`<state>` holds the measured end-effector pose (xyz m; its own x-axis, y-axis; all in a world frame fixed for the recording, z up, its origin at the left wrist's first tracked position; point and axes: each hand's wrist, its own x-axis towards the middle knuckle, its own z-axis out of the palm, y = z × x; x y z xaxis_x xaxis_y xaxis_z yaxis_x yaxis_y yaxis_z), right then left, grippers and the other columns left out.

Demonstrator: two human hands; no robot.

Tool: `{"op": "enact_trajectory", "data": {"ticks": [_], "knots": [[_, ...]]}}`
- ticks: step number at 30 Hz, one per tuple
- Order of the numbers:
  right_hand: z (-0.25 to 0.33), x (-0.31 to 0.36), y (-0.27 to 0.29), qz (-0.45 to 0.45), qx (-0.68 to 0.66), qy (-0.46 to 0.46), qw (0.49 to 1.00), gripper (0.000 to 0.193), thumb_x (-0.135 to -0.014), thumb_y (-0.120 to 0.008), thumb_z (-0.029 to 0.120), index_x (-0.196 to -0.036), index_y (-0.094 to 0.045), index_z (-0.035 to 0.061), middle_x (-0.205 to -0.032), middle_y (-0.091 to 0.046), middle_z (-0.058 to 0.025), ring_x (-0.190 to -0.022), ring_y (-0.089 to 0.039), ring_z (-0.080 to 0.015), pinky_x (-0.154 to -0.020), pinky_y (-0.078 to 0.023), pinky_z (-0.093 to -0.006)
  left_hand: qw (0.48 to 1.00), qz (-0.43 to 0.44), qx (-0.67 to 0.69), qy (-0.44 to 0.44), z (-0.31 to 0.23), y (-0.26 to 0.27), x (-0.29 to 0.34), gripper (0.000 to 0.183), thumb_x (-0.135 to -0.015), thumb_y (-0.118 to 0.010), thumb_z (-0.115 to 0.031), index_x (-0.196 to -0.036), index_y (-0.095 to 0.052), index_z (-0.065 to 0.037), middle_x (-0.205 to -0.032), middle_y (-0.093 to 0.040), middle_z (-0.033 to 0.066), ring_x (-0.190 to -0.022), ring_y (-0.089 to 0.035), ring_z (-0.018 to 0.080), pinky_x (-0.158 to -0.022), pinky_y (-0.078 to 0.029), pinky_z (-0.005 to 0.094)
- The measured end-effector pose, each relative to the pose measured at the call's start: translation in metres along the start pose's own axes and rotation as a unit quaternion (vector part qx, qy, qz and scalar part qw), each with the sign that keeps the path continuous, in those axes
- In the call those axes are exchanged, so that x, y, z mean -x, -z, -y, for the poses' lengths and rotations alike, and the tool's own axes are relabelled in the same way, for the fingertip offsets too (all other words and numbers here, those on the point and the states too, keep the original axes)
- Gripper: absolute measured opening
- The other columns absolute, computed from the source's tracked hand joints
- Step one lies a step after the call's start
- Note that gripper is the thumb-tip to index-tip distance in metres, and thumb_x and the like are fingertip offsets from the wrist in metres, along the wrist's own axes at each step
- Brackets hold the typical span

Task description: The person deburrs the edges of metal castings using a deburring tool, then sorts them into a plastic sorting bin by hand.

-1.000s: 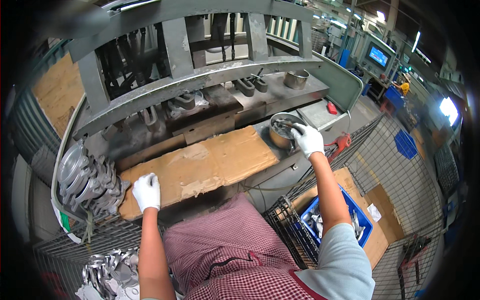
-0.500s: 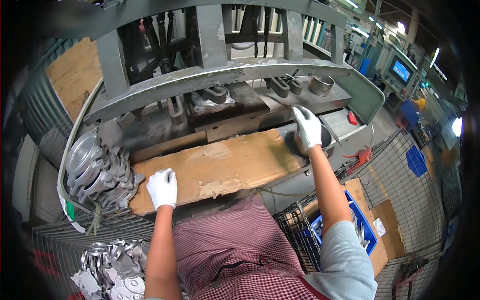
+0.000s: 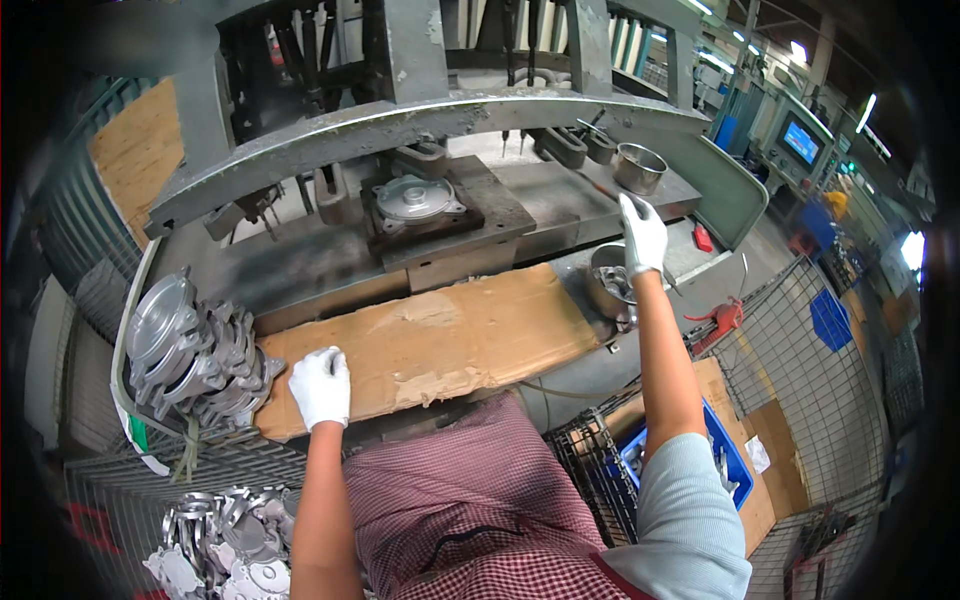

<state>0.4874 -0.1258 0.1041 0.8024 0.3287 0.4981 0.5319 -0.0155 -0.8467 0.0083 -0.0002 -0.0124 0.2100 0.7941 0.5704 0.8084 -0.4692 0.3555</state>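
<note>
My left hand [image 3: 320, 385], in a white glove, lies flat on the near left end of a brown cardboard sheet [image 3: 450, 335] that covers the front of the press table. Gloved as well, my right hand [image 3: 642, 235] is stretched out at the right with its fingers apart, just above the far rim of a metal bowl [image 3: 606, 283] holding small parts. Nothing shows in either hand. A round grey cast part [image 3: 414, 197] sits in the dark fixture [image 3: 480, 205] at the middle of the press bed, apart from both hands.
A pile of grey castings [image 3: 190, 350] lies left of the cardboard, with more in a wire basket [image 3: 220, 540] below. A second metal bowl [image 3: 640, 166] stands at the back right. A blue bin [image 3: 728, 455] and wire crates are at the lower right. The press beam [image 3: 420, 120] arches overhead.
My right hand has risen out of the metal bowl to its far rim. My left hand stays on the cardboard. The view has tilted toward the press bed.
</note>
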Motion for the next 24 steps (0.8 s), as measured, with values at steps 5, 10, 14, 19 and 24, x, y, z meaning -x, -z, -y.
{"op": "enact_trajectory", "data": {"ticks": [5,10,14,19,24], "knots": [[-0.018,0.047,0.083,0.031,0.257,0.093,0.962,0.034,-0.093,-0.066,0.034,-0.112,-0.073,0.0076,-0.104,-0.072,-0.0196,-0.099,-0.069,-0.0352,-0.089,-0.052,-0.042,1.0,0.008,-0.004,0.001,0.0,0.0,0.0,0.016,-0.086,-0.068,-0.019,-0.092,-0.077,-0.008,-0.097,-0.074,0.0141,-0.089,-0.07,0.0336,-0.083,-0.054,0.044],[-0.033,0.086,0.112,0.075,0.491,0.196,0.846,0.044,-0.095,-0.057,0.05,-0.115,-0.073,0.0147,-0.093,-0.072,-0.0182,-0.087,-0.069,-0.0367,-0.077,-0.053,-0.0474,1.0,0.012,0.005,0.0,0.002,-0.002,0.001,0.017,-0.086,-0.069,-0.02,-0.093,-0.077,-0.007,-0.098,-0.075,0.0134,-0.092,-0.069,0.0334,-0.086,-0.054,0.0443],[-0.053,0.083,0.14,0.052,0.44,0.12,0.889,0.046,-0.097,-0.053,0.05,-0.122,-0.07,0.0157,-0.095,-0.074,-0.0163,-0.084,-0.07,-0.0372,-0.076,-0.053,-0.048,0.999,0.031,0.013,0.017,0.009,-0.002,0.002,0.024,-0.086,-0.07,-0.02,-0.106,-0.074,-0.007,-0.109,-0.073,0.0153,-0.103,-0.067,0.0345,-0.093,-0.051,0.045],[-0.094,0.076,0.144,0.011,0.403,0.122,0.907,0.038,-0.098,-0.054,0.045,-0.1,-0.075,0.0132,-0.091,-0.073,-0.0152,-0.078,-0.069,-0.0381,-0.073,-0.054,-0.0479,0.998,-0.057,0.009,0.001,0.006,-0.01,0.001,0.051,-0.084,-0.074,-0.021,-0.132,-0.063,-0.008,-0.135,-0.06,0.0223,-0.126,-0.055,0.0397,-0.105,-0.044,0.0478],[-0.109,0.08,0.132,-0.085,0.378,0.106,0.916,0.039,-0.098,-0.055,0.044,-0.093,-0.076,0.0116,-0.078,-0.07,-0.0183,-0.068,-0.067,-0.0393,-0.068,-0.053,-0.0493,0.999,0.016,-0.04,0.024,0.01,-0.011,0.001,0.05,-0.084,-0.074,-0.02,-0.131,-0.063,-0.007,-0.138,-0.059,0.021,-0.123,-0.057,0.0389,-0.103,-0.045,0.0471]]}}
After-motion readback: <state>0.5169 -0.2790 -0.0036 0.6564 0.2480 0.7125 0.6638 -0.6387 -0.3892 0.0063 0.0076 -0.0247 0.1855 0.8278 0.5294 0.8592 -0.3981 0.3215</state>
